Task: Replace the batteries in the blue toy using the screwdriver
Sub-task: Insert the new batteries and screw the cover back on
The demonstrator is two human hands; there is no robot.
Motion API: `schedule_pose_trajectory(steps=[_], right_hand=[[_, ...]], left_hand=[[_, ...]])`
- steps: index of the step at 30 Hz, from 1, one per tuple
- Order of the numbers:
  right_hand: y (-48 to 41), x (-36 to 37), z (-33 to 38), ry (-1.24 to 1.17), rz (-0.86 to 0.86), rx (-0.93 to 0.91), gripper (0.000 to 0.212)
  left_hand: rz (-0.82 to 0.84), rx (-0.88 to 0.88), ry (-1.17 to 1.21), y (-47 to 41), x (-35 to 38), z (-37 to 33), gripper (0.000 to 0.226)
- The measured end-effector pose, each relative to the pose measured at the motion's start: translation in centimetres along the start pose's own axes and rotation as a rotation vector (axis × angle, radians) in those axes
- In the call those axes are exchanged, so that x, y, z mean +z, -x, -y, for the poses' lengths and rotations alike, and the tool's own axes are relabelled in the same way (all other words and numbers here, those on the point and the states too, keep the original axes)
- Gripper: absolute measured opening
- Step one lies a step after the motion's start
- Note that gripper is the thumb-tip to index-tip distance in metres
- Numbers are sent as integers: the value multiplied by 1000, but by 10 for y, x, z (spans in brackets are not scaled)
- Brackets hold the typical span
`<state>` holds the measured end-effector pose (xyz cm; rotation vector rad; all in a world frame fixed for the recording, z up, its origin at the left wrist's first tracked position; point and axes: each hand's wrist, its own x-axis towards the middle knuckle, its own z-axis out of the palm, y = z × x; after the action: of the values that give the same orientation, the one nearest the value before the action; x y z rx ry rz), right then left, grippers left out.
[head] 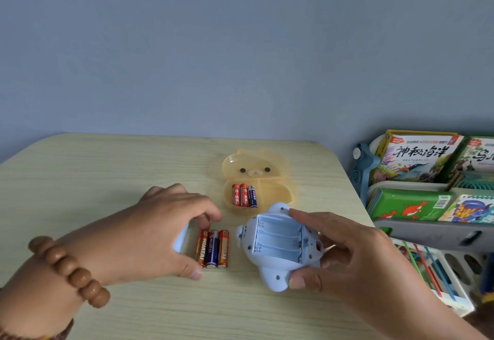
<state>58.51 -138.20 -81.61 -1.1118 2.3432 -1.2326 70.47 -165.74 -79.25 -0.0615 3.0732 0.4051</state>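
Note:
The blue toy [278,248] lies belly-up on the table at centre right, its battery compartment open and empty. My right hand [347,257] grips it, thumb at the near end and fingers at the far end. Three batteries [212,248], two orange and one dark blue, lie side by side on the table to the left of the toy. My left hand [149,232] arches over their left side, with the thumb and a fingertip at the ends of the leftmost one. A light blue piece, seemingly the battery cover [181,238], sits inside its palm. No screwdriver is in view.
An orange bear-shaped box [287,192] stands open behind the toy with three more batteries [244,195] in it. The wooden table [107,168] ends at the right. Beyond it stands a rack of children's books [427,179] and pencils.

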Motion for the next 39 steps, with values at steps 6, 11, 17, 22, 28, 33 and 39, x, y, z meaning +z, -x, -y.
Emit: schedule_pose_trajectory(steps=[6,11,17,22,28,33,39], right_hand=[[2,-1,2,2,-9,15,76],[2,1,4,3,-11,19,76],[1,1,6,-7,-9,28,76],[1,0,10,-13,-3,22,75],[1,0,9,-13,-3,38,76],[0,-1,11,0,-2,21,70],[0,-3,18,24,7,41,57]], left_hand=[[-156,19,158,8,-21,2,51],[-279,147,559,-4,-28,-25,27],[-434,235,528,-28,-10,-64,26],[-455,259,454,-34,-2,-76,33],[-471,265,345,-35,4,-77,30],[-480,330,248,-36,11,-75,28],[-507,413,151,-43,20,-76,19]])
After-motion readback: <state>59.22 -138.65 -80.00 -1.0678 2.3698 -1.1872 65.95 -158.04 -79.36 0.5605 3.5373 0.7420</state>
